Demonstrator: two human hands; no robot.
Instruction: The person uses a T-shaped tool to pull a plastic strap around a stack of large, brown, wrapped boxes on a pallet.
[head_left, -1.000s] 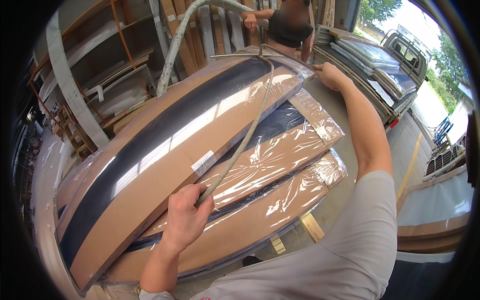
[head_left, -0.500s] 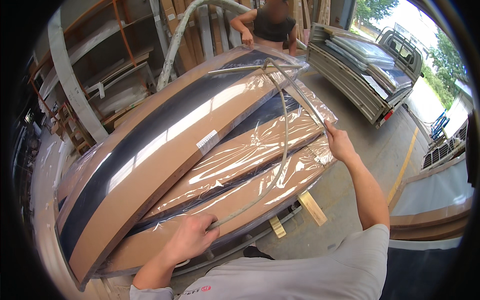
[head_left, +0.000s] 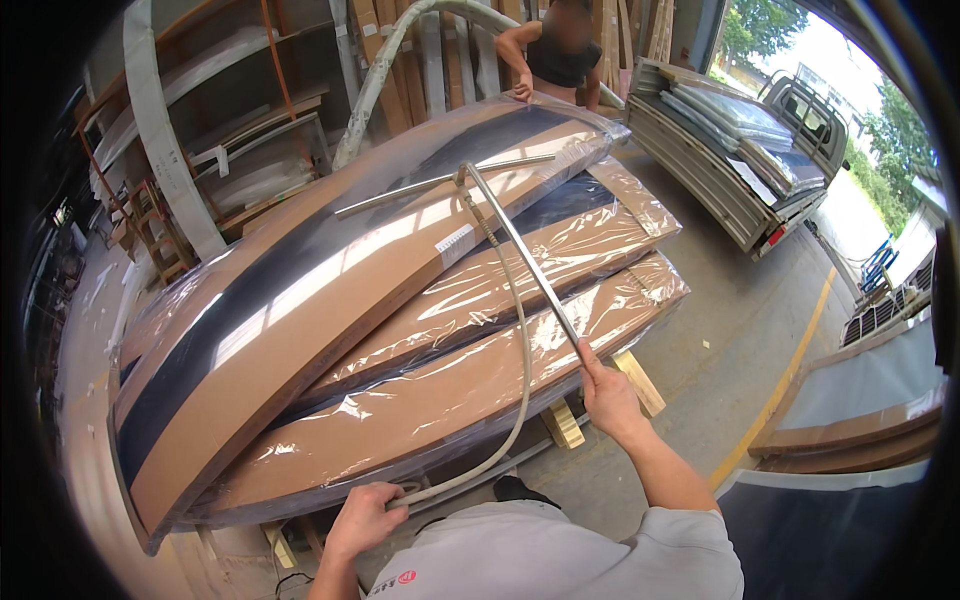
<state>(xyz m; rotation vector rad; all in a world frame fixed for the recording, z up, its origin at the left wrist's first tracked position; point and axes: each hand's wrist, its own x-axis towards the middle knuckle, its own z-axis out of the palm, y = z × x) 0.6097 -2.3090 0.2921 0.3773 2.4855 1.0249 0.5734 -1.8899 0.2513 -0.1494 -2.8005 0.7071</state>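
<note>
My right hand [head_left: 606, 389] grips the near end of a long T-shaped metal bar [head_left: 520, 250] whose crosspiece rests on the top wrapped panel. My left hand [head_left: 362, 517] holds a grey hose [head_left: 523, 370] that curves up to the bar's head. Both lie over a stack of plastic-wrapped brown and dark blue panels [head_left: 330, 330]. Another person [head_left: 557, 55] leans on the far end of the stack.
Wooden blocks [head_left: 640, 382] prop the stack off the concrete floor. A loaded pickup truck [head_left: 740, 140] stands at the right by the open doorway. Racks with boards and panels [head_left: 250, 120] line the left and back. More wrapped panels [head_left: 850, 420] lie at the lower right.
The bar has been pulled back toward me along the panels. My right hand came down from the far end to the stack's near edge. My left hand dropped lower with the hose.
</note>
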